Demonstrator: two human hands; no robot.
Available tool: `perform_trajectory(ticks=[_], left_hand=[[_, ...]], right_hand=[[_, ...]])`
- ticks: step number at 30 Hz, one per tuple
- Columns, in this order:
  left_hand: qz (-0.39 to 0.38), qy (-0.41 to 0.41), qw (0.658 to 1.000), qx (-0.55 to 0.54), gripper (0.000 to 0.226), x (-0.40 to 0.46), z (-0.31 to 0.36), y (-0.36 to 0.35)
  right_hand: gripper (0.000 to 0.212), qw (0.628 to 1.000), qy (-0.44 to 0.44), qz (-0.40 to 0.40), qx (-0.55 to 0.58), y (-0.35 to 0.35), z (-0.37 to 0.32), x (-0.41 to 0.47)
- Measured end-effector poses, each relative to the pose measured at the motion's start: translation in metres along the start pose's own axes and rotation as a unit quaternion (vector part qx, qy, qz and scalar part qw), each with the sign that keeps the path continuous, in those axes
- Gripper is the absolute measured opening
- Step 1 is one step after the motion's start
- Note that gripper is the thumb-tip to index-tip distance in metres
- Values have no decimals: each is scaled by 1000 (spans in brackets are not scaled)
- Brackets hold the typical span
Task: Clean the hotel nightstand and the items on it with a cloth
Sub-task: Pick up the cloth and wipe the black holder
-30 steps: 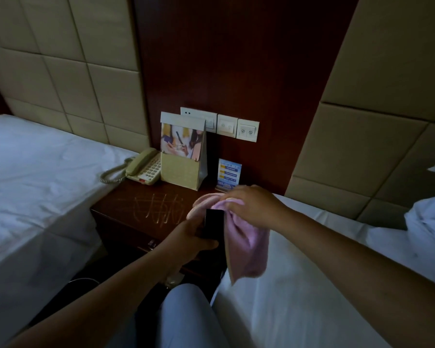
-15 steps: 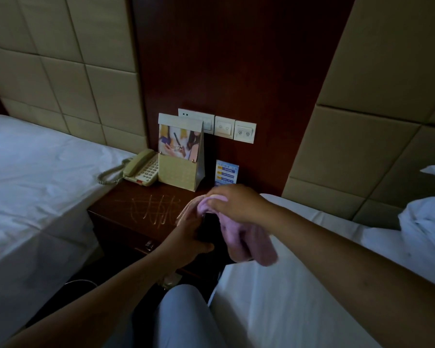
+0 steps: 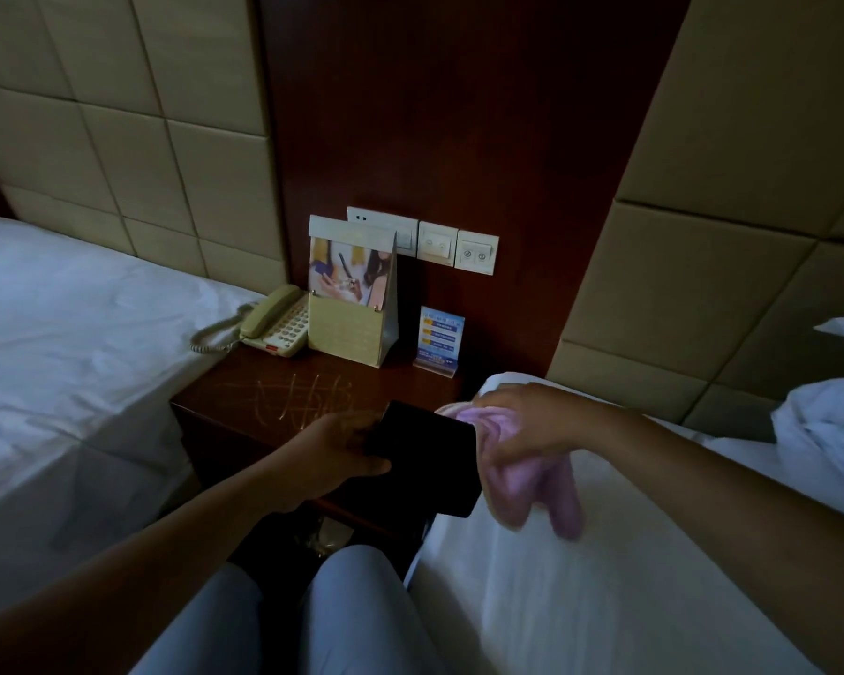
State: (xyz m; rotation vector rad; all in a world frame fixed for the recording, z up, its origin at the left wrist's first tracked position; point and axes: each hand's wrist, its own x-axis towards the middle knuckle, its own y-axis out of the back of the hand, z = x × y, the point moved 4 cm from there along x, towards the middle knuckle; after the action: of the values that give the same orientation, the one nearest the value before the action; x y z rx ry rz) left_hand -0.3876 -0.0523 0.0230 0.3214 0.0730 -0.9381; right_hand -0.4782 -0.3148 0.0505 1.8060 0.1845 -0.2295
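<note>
A dark wooden nightstand (image 3: 244, 406) stands between two beds, its top marked with pale scribbles (image 3: 303, 397). My left hand (image 3: 327, 455) grips a flat black box (image 3: 430, 460) over the nightstand's front right corner. My right hand (image 3: 527, 431) holds a pink cloth (image 3: 532, 484) beside the box's right edge; the cloth hangs down, blurred. At the back stand a beige telephone (image 3: 276, 324), a gold brochure holder (image 3: 352, 304) and a small blue sign card (image 3: 439, 341).
White-sheeted beds flank the nightstand, one at the left (image 3: 69, 333) and one at the right (image 3: 629, 577). Wall switches (image 3: 459, 246) sit on the dark wood panel behind. My knees (image 3: 352, 616) are below, close to the nightstand's front.
The black box now lies flat and wide in my left hand instead of upright. My right hand with the cloth has slid off it to the right.
</note>
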Motion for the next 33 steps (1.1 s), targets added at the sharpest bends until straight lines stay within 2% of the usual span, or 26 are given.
perform_trajectory(ticks=[2, 4, 6, 8, 9, 10, 11, 13, 15, 18, 22, 24, 26, 28, 29, 31, 33], left_hand=[[-18, -2, 999, 31, 40, 1, -1, -1], [-2, -5, 996, 89, 44, 3, -3, 2], [34, -7, 991, 128, 49, 6, -5, 7], [107, 4, 985, 139, 45, 8, -8, 12], [151, 42, 983, 92, 39, 7, -13, 15], [188, 106, 976, -7, 38, 6, -18, 14], [187, 179, 958, -120, 42, 3, -23, 9], [115, 239, 916, -301, 45, 2, -22, -5], [69, 224, 883, -406, 39, 3, -13, -13], [68, 197, 875, -436, 32, 7, -4, -13], [53, 184, 868, -458, 33, 8, -6, -15], [52, 175, 871, -455, 33, 8, -6, -17], [69, 175, 883, -431, 30, 9, -5, -18], [85, 170, 903, -385, 30, 10, -6, -19], [82, 158, 912, -370, 31, 11, -5, -21], [64, 131, 915, -375, 33, 11, 0, -25], [42, 103, 911, -397, 34, 10, 9, -33]], right_hand=[[53, 997, 6, 15, -69, -5, 0, 2], [37, 993, 19, 46, -103, -7, -2, 2], [34, 991, 34, 74, -110, -8, -7, 2], [38, 988, 37, 114, -101, -7, -8, 3], [38, 985, 34, 134, -100, -4, -8, 2], [37, 983, 29, 150, -106, -3, -7, 1], [34, 980, 20, 158, -116, -1, -8, -1], [28, 976, 11, 171, -136, -2, -11, -3], [25, 962, 36, 217, -159, -6, -19, -6], [25, 942, 85, 265, -189, -15, -23, -11], [21, 911, 140, 320, -221, -14, -29, -22], [21, 912, 149, 308, -225, -15, -28, -26], [25, 940, 146, 233, -201, -20, -22, -25], [32, 974, 86, 173, -114, -10, -12, -20], [37, 980, 56, 184, -56, 1, -9, -17], [42, 963, -2, 264, 46, 31, -5, -14], [44, 951, 13, 290, 107, 46, -22, -12]])
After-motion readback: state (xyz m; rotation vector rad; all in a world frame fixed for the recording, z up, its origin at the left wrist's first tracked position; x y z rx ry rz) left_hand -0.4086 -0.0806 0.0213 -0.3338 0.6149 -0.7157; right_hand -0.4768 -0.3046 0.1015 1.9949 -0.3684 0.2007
